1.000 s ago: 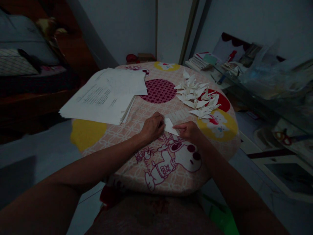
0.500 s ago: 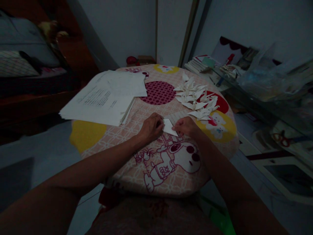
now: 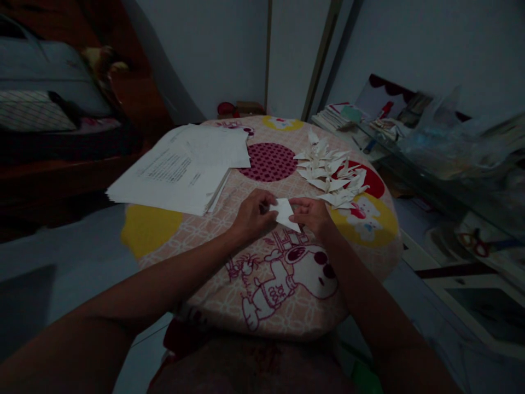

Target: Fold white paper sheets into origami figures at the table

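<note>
Along the left edge of the desk (image 3: 213, 298) lies a stack of printed sheets (image 3: 176, 175), flat and loosely squared, its right side reaching in toward the middle.

Right of it and nearer the front edge, the left hand (image 3: 255, 214) has its grip pinched on the left end of a small piece of folded white paper (image 3: 285, 212). That piece sits between the two hands, over the middle of the desk and a little toward the near edge; whether it touches the cloth below I cannot tell. It should weigh almost nothing: stiffer along its folds where layers double up, limp and easily dented across a single layer, dry enough not to slide in the fingers. The sound places to hold are the folded edges and thick corners, pinched lightly; a hard press in mid-face could leave a stray crease.

The right hand (image 3: 315, 216) has its grip pinching the right side of the paper, fingertips close to its edge.

Farther right, toward the desk's far right edge, a cluster of paper cranes (image 3: 330, 172) stands bunched together; their thin points would bend at a careless touch.
</note>
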Action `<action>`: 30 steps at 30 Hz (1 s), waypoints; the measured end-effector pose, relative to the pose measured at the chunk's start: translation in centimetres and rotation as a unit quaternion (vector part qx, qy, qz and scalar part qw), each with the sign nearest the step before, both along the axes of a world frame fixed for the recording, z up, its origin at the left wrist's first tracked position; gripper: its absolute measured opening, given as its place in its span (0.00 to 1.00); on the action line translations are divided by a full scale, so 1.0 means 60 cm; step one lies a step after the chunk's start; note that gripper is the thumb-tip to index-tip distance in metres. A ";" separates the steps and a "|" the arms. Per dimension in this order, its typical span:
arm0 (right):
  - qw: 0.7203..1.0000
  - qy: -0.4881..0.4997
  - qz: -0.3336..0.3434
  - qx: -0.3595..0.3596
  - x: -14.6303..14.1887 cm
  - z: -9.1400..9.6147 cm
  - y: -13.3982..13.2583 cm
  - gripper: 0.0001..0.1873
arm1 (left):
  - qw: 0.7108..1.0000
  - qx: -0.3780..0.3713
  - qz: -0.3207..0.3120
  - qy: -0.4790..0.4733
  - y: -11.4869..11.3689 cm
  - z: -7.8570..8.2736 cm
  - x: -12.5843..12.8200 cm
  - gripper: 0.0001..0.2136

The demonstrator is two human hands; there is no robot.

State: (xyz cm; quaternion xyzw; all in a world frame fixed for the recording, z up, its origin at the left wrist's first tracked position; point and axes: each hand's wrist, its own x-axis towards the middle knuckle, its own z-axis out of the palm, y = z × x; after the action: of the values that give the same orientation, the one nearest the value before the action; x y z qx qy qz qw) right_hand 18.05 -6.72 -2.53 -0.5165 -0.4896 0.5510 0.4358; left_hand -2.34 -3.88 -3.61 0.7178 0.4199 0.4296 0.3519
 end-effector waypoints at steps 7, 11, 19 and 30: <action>0.997 0.038 -0.024 0.059 -0.006 0.004 -0.004 0.29 | 0.936 -0.252 -0.083 -0.232 0.009 0.006 0.003 0.31; 0.997 0.034 -0.026 0.058 -0.007 -0.005 -0.002 0.28 | 0.931 -0.270 -0.088 -0.231 0.002 0.009 0.005 0.25; 0.998 0.044 0.005 0.033 -0.018 -0.001 -0.004 0.22 | 0.929 -0.280 -0.075 -0.230 0.000 0.015 0.011 0.18; 0.997 -0.011 0.058 -0.051 -0.034 0.010 -0.016 0.16 | 0.930 -0.291 -0.056 -0.216 0.000 0.020 0.010 0.12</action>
State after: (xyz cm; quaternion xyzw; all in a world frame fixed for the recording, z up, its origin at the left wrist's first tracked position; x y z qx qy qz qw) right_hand 16.00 -7.70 -1.92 -0.5145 -0.4947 0.5943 0.3706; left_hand -1.75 -3.87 -2.43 0.4959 0.3992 0.4128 0.6515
